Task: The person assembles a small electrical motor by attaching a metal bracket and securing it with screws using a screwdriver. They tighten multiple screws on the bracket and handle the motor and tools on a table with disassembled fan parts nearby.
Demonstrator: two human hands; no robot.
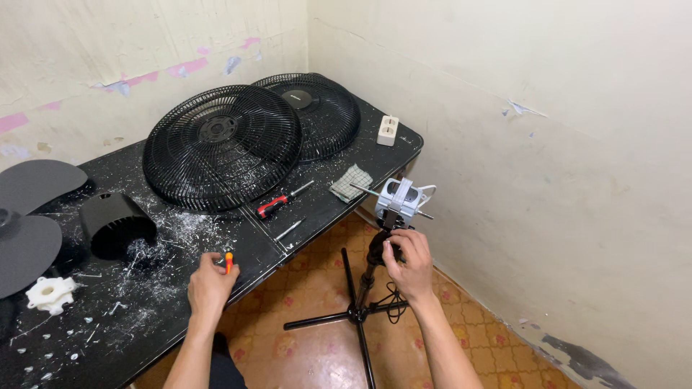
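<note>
My left hand (pixel 210 287) rests at the front edge of the black table (pixel 339 209), its fingers closed on a small orange-handled screwdriver (pixel 228 260). My right hand (pixel 409 260) grips the black neck of a fan stand (pixel 358 310) just below the bare grey fan motor (pixel 398 199), whose shaft sticks out to the left. The stand's black legs spread over the tiled floor beside the table.
Two black fan grilles (pixel 222 146) (pixel 321 112) lie on the table's far side. Also on the table are a red-and-black screwdriver (pixel 277 204), a loose metal shaft (pixel 289 229), a folded cloth (pixel 352 181), a white socket block (pixel 388 130), a black motor cover (pixel 114 224), grey fan blades (pixel 29 216) and a white plastic nut (pixel 50 294).
</note>
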